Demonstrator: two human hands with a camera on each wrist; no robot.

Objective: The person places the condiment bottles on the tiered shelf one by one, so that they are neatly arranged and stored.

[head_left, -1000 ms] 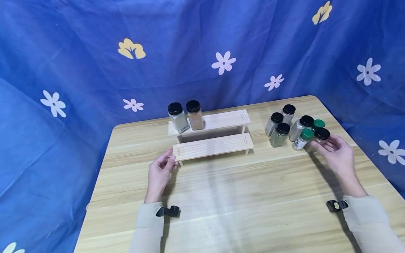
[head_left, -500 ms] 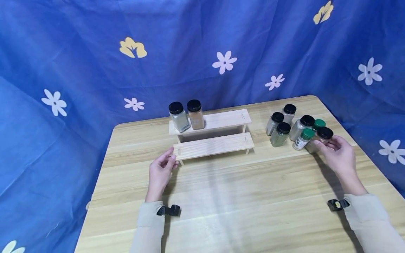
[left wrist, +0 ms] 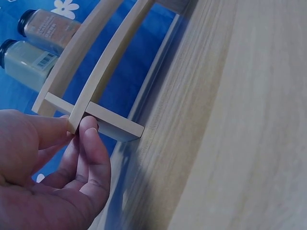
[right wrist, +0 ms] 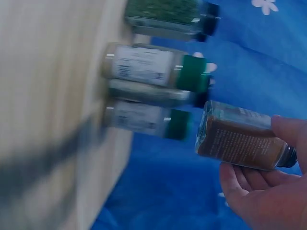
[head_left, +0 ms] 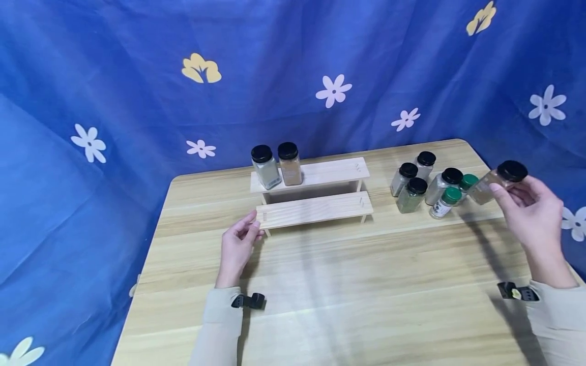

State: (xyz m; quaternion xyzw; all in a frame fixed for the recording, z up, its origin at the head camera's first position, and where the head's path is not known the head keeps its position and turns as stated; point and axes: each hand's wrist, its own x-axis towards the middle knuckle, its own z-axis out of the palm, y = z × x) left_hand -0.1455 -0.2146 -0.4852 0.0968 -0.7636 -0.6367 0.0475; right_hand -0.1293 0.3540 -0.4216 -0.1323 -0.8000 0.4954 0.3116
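Note:
My left hand (head_left: 238,249) pinches the left end of the lower board (head_left: 316,209) of a two-step wooden rack. In the left wrist view, thumb and fingers close on the board's corner beside its leg. Two black-capped spice jars stand at the left of the upper board (head_left: 334,172): one pale (head_left: 267,174), one brown (head_left: 291,172). My right hand (head_left: 537,218) grips a spice jar of brown powder (right wrist: 242,143) near its black cap. This jar is tilted and off the table, at the right of the other jars.
On the table's right, several spice jars stand in a cluster: black-capped ones, including one of green flakes (head_left: 409,201), and two with green caps, the front one (head_left: 441,207) labelled white. A blue flowered curtain (head_left: 274,76) hangs behind the table (head_left: 320,284).
My right hand has lifted the brown spice jar out of the cluster, up and to the right. My left hand stays at the rack's end. The head view has shifted slightly.

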